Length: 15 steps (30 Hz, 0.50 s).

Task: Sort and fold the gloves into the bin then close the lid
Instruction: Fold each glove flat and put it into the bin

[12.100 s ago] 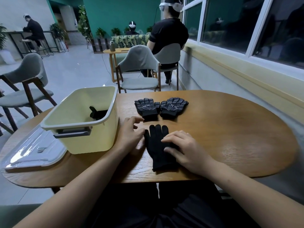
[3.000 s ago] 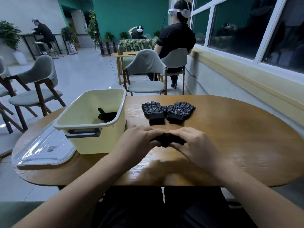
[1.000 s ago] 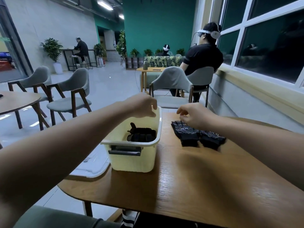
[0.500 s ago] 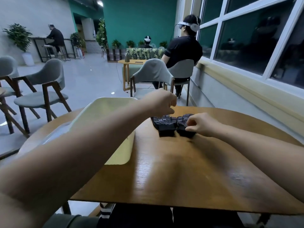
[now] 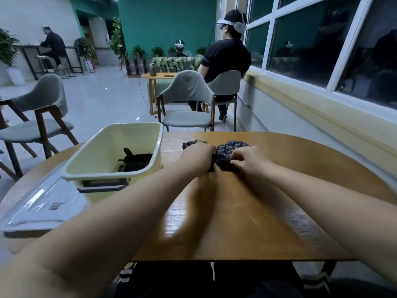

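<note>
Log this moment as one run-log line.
left hand grips left patterned glove | right hand pinches right patterned glove | dark gloves in bin | lid off, beside bin

Dim indoor light, motion blur, wide-angle warp

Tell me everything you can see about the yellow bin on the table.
The bin is pale yellow, looks like plastic, rectangular with rounded corners and a rolled rim. A dark grey handle sits on its near end. It stands upright and open on the wooden table, left of the left hand and right hand, neither touching it. Dark folded gloves lie inside. The clear lid lies beside it.
</note>
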Motion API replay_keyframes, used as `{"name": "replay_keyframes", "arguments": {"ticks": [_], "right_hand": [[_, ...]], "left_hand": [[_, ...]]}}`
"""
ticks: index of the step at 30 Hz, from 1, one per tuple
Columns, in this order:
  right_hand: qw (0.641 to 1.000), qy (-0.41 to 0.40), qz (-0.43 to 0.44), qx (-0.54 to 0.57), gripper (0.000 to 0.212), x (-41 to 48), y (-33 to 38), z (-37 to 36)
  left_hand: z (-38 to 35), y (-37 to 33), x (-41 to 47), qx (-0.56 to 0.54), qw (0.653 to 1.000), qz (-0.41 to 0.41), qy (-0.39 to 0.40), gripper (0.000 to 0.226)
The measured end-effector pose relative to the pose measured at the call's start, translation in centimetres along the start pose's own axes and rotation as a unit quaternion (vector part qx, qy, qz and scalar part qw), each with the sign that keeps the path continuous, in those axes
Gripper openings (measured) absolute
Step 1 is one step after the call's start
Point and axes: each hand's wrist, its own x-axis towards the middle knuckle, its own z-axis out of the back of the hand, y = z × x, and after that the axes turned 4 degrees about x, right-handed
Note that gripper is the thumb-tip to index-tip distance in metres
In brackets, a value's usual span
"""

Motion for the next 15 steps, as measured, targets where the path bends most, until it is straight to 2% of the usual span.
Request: {"name": "replay_keyframes", "arguments": {"ticks": [4, 10, 15], "right_hand": [[0.998, -0.049, -0.022, 0.031, 0.021, -0.5, -0.2, -0.7], [0.986, -0.132, -0.065, 0.079, 0.019, -2.3, -0.1, -3.1], [0.982, -0.169, -0.061, 0.064, 0.015, -2.5, -0.1, -4.2]], "left_hand": [[-3.3, 1.4, 0.3, -0.04, 0.997, 0.06, -0.021, 0.011], [-5.9, 3.1, 0.1, -0.133, 0.985, 0.087, -0.069, 0.017], [-6.3, 3.0, -0.1, -0.151, 0.977, 0.1, -0.116, 0.024]]}}
